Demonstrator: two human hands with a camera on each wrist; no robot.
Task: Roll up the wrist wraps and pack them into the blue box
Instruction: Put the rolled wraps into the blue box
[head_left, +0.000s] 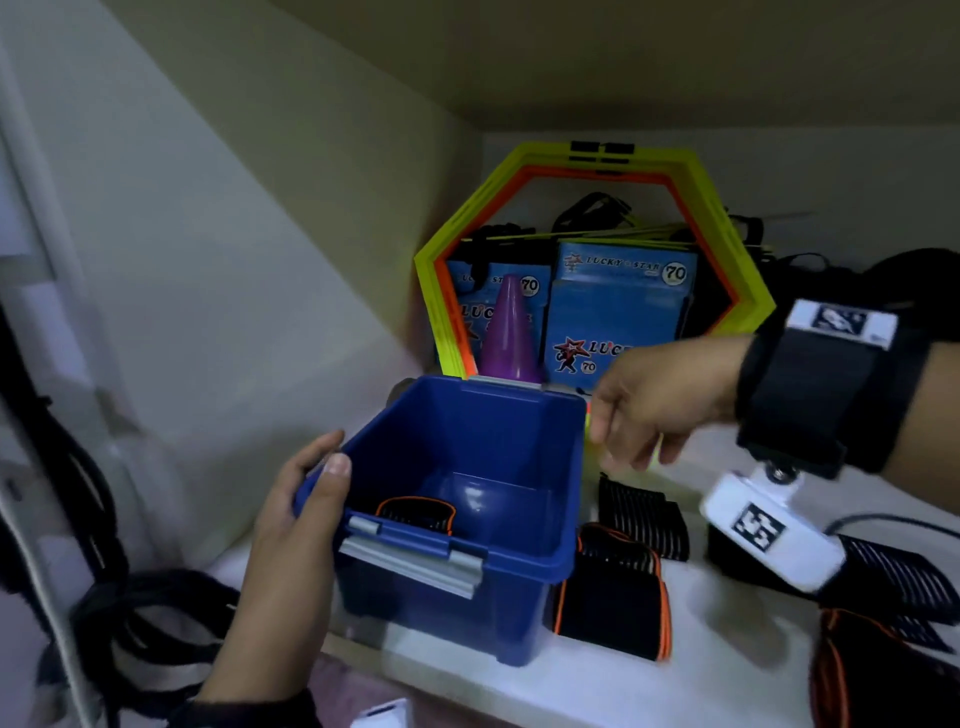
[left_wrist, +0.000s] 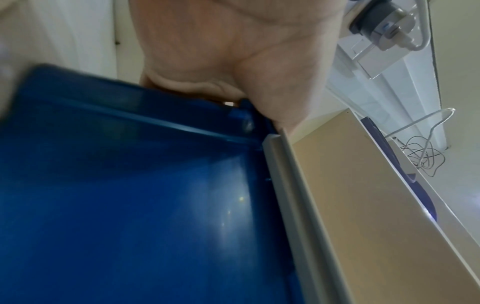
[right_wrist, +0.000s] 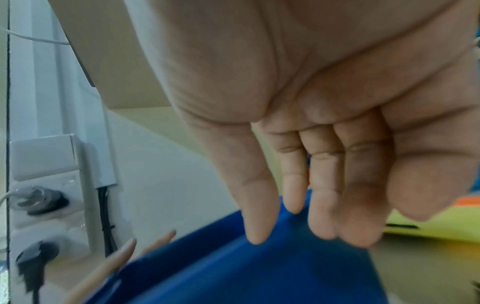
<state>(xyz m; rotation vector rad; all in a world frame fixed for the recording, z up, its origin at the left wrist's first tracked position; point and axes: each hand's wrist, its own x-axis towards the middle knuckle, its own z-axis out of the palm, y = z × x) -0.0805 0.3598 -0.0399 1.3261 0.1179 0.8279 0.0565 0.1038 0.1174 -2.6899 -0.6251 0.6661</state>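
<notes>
one wrap in the box, the rest out on the shelf

i've got the blue box (head_left: 457, 519) on the white shelf (head_left: 649, 691), lid off, its near corner hanging a little past the shelf edge. my left hand (head_left: 291, 551) grips its left rim, thumb hooked over the top edge and fingers round the outside; the left wrist view shows my palm (left_wrist: 207, 51) pressed right against the blue wall (left_wrist: 130, 185) beside the grey latch (left_wrist: 291, 185).

inside, one rolled wrist wrap (head_left: 415, 514), black with orange trim, sits in the near-left corner of the floor.

my right hand (head_left: 660, 400) hangs above the box's far-right corner, holding nothing, fingers slack and pointing down. from the right wrist view those fingers (right_wrist: 262, 205) dangle loosely straight just over the blue rim (right_wrist: 233, 257).

just to the right of the box lie the unrolled wrist wraps (head_left: 618, 592): one black-and-orange one touching the box's side, a ribbed black one (head_left: 644, 519) behind it, more (head_left: 893, 582) farther right under my wrist camera, and another with orange edging (head_left: 872, 675) at the bottom right corner.

behind the box stands a purple cone (head_left: 509, 332), then blue lucky star packs (head_left: 618, 306) framed by yellow and orange hexagon rings (head_left: 727, 218). black cables (head_left: 114, 613) trail down on my left.
</notes>
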